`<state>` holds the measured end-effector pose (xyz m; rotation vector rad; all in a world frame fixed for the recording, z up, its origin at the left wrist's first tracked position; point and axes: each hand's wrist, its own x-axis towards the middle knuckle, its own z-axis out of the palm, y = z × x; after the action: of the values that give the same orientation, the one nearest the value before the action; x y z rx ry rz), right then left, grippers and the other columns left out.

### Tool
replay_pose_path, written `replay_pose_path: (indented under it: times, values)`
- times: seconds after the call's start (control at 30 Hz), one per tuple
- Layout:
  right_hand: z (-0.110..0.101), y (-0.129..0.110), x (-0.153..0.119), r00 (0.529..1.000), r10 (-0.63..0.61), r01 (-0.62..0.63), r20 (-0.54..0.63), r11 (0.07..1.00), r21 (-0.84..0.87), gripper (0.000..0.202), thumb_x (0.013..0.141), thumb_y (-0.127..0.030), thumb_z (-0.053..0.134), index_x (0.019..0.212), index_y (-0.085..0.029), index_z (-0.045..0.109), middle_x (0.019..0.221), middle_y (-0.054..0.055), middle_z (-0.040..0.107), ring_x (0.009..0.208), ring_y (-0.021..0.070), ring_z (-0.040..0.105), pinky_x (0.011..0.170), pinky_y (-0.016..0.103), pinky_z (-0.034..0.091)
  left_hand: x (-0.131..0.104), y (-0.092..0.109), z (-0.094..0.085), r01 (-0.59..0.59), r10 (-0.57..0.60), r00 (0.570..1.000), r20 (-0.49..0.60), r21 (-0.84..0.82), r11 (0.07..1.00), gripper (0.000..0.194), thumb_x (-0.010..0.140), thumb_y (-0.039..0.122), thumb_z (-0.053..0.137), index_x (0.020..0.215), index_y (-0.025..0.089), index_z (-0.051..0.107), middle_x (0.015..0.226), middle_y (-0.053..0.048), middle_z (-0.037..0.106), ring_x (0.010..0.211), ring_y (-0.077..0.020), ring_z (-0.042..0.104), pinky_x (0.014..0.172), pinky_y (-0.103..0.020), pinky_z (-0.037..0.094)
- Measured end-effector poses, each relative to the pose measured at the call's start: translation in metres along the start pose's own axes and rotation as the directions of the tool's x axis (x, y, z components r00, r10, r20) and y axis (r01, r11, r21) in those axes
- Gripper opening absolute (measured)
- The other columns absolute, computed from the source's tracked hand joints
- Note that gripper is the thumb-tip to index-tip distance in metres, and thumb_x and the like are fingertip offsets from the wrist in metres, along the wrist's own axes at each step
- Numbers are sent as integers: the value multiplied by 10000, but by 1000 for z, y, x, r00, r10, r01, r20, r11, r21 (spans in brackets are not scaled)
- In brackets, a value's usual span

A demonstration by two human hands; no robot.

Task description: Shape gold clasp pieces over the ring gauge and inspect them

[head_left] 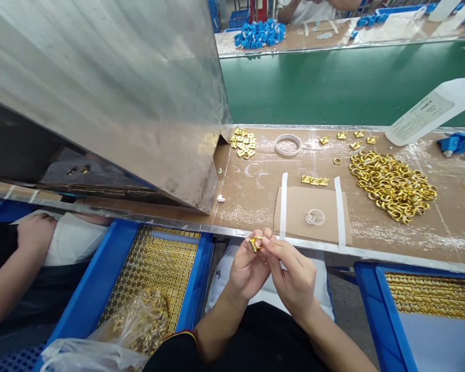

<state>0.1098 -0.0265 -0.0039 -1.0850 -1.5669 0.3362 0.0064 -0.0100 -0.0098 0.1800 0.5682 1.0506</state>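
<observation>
Just in front of the table edge, my left hand (248, 271) is closed on a small gold piece (252, 244) with a blocky end. A gold ring (259, 242) sits against it, and I cannot tell whether the two are joined. My right hand (294, 274) pinches the ring's right side with thumb and forefinger. Beyond the hands lies a cardboard pad (306, 206) bearing a coil of clear thread (315, 217). A short row of square gold pieces (314, 180) rests along the pad's far edge. To the right is a heap of gold rings (393, 186).
A large metal housing (139, 103) rises at left. Small gold pieces (243, 142) and a tape roll (288, 145) lie beyond. A bottle (426, 113) leans at right. Blue trays (186, 289) flank me. A co-worker's arm (19, 268) is at left; a green belt (333, 82) runs behind.
</observation>
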Motion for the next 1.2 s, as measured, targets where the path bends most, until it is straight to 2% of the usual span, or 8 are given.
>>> replay_pose_path:
  times: [0.17,0.27,0.37,0.6,0.77,0.93,1.1,1.2]
  values:
    - [-2,-1,1,997,68,-69,21,993,94,244,967,-66,594,1099,-221,728,973,67,787,880,182,769,774,260,651,0,2,-6,28,-28,1000,0,35,999,473,654,417,937,695,180,529,880,15,475,721,-98,457,695,-220,443]
    - [-5,-1,4,993,100,-109,60,980,168,210,956,-65,610,1043,-218,725,940,55,773,843,173,756,747,259,641,0,5,-8,25,-28,998,48,70,997,463,661,409,936,678,169,540,864,16,462,694,-87,435,652,-199,423]
    - [-7,-1,5,989,96,-120,112,965,232,221,952,-51,613,1056,-218,713,921,53,761,833,162,740,732,258,630,-2,10,-8,16,-27,994,102,105,994,500,667,417,931,626,157,506,822,15,421,693,-90,421,643,-191,414]
    - [-8,-2,7,983,73,-122,169,946,300,220,944,-55,622,1045,-226,718,912,54,755,806,168,736,704,269,625,-7,14,-9,5,-25,991,129,156,988,614,645,465,929,563,145,413,829,10,374,685,-88,383,625,-191,400]
    - [-6,-3,8,980,84,-139,180,938,319,186,946,-102,645,1049,-236,723,902,43,773,811,175,747,732,277,631,-9,9,-6,-97,83,991,108,133,986,558,671,461,909,608,164,441,838,12,357,697,-103,387,676,-221,449]
    - [-8,-7,9,952,232,-294,197,872,391,110,962,-234,675,1049,-228,742,848,44,775,761,181,741,683,276,617,-10,7,-4,-186,158,977,144,207,961,569,697,548,869,588,165,463,845,0,358,769,-139,425,774,-285,483]
    - [-12,-10,15,929,284,-360,236,836,413,108,968,-296,683,943,-220,756,800,40,754,736,169,711,677,278,591,-10,5,-10,-344,287,934,211,330,879,479,744,536,840,594,179,558,831,-11,365,794,-164,411,760,-295,458]
    - [-11,-11,16,916,307,-393,259,819,418,144,967,-331,684,913,-216,751,783,43,741,736,180,710,668,294,593,-10,5,-12,-381,325,923,208,367,848,506,720,551,850,558,183,544,806,-11,354,775,-172,402,705,-294,445]
